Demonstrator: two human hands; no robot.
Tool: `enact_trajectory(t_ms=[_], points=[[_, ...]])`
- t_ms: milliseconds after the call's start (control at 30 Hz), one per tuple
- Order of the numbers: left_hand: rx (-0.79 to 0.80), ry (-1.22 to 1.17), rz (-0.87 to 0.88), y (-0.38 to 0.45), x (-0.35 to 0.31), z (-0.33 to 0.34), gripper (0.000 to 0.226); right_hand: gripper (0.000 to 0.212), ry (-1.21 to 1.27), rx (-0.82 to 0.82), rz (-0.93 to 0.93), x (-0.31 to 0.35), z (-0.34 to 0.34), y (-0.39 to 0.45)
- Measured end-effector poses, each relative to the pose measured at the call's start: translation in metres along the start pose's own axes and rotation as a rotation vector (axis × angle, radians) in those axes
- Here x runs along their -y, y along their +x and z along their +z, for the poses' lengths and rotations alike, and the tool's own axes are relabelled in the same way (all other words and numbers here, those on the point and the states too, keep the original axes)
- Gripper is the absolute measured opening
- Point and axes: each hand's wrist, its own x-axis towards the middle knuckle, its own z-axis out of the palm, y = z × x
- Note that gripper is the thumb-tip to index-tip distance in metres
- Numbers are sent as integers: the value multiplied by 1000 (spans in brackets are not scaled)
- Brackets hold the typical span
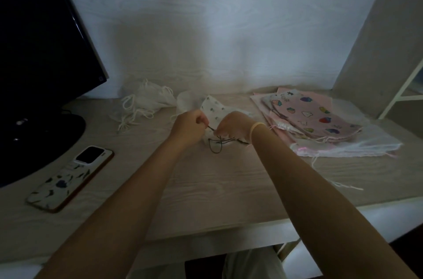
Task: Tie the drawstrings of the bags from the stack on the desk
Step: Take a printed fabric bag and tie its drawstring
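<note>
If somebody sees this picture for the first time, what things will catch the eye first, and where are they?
In the middle of the desk, the left hand and right hand each pinch a dark drawstring of a small white printed bag. To the right lies a stack of pink bags with colourful prints. A dark monitor fills the left side, with a phone lying before it.

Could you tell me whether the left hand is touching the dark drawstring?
Touching: in the head view the left hand pinches the dark drawstring, whose end emerges from its curled fingers.
</note>
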Motion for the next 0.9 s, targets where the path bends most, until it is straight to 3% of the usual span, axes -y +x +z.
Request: enact_trajectory(t_ms=[133, 233, 333, 400, 467, 567, 733, 800, 900], points=[[12, 34, 19, 0, 3, -1, 12, 21, 609, -171, 89, -12, -2, -7], [114, 22, 62, -1, 5, 0, 12, 23, 1004, -324, 34, -15, -14, -5], [231, 44, 122, -3, 6, -2, 17, 14, 1319, -541, 71, -16, -29, -2], [264, 79, 134, -3, 6, -1, 28, 17, 1384, -664, 98, -20, -35, 1], [252, 124, 143, -3, 5, 1, 30, 24, 1238, -686, 100, -21, -35, -1], [213, 135, 147, -4, 4, 6, 35, 26, 823, -620, 31, -19, -31, -10], [183, 143, 186, -6, -2, 10, 34, 33, 5, -114, -240, -7, -18, -25], [184, 173, 223, -7, -4, 10, 30, 34, -161, -42, -259, -2, -12, -28], [193, 206, 220, -7, -5, 9, 26, 28, -318, -61, -219, -4, -8, -22]])
